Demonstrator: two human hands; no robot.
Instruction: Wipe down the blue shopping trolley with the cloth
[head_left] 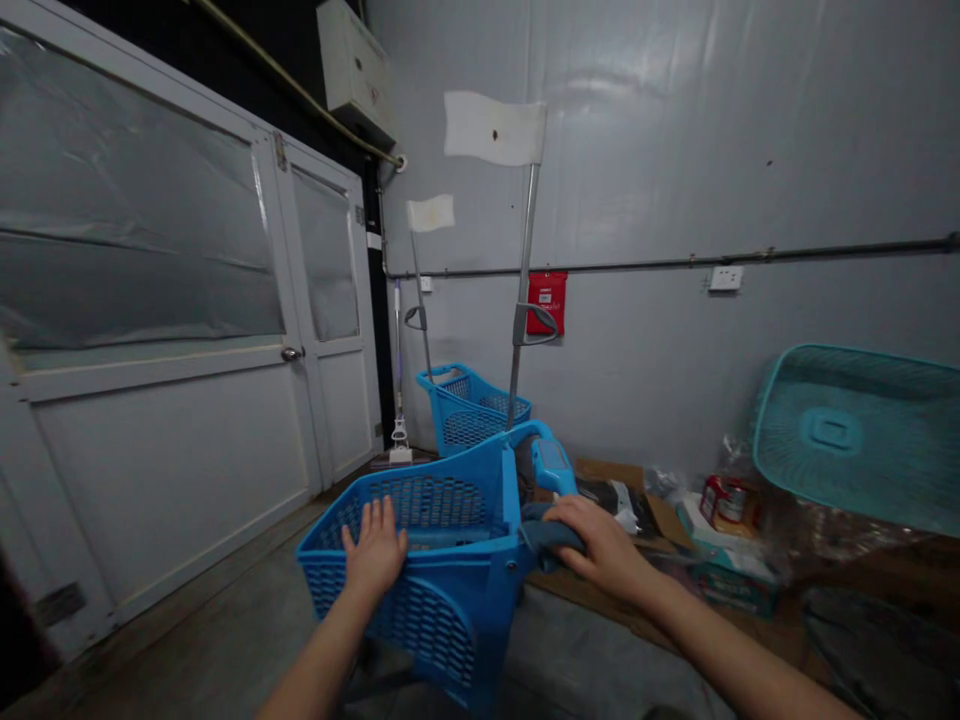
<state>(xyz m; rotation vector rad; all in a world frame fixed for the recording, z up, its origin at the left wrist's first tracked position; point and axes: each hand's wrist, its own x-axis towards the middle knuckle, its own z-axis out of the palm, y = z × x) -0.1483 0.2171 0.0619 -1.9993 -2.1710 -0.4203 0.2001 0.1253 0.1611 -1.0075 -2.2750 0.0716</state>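
Observation:
A blue plastic shopping cart (442,610) stands right in front of me, with a metal pole and a white flag (495,128) rising from it. My left hand (375,550) lies flat on the cart's near rim, fingers stretched out. My right hand (600,540) is wrapped round the cart's grey handle (546,538) at the right side.
A second blue cart (472,408) with its own flag stands further back by the grey wall. White double doors (187,400) fill the left. At right lie cardboard, a box, a red can (724,500) and a teal fan grille (862,435).

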